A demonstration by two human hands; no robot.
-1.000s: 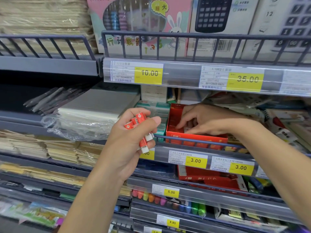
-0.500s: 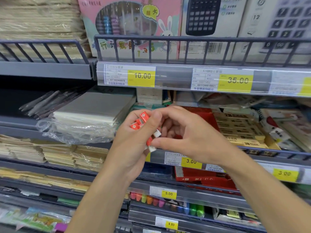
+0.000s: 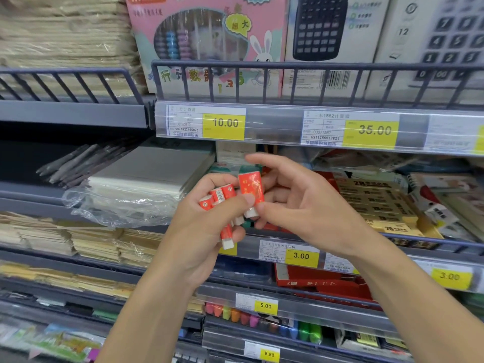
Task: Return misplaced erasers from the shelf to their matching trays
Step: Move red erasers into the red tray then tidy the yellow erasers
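Note:
My left hand (image 3: 207, 226) grips a bunch of small erasers in red sleeves (image 3: 218, 197), their white ends sticking out below. My right hand (image 3: 301, 205) pinches one larger red-sleeved eraser (image 3: 251, 189) upright by its white lower end, right beside the bunch. Both hands are in front of the middle shelf. Behind the right hand a tray of yellow 2B erasers (image 3: 379, 203) lies on that shelf. A red tray (image 3: 324, 176) is mostly hidden behind my right hand.
A grey rail (image 3: 424, 243) fronts the eraser shelf, with 3.00 price tags (image 3: 301, 256) under it. Bagged white pads (image 3: 146, 176) lie to the left. Abacus and calculator boxes (image 3: 322, 30) stand on the shelf above. Highlighters (image 3: 262, 320) fill a lower shelf.
My right hand came out of the red tray and over to the left hand. It now holds a larger red eraser upright next to the bunch. The view moved in closer.

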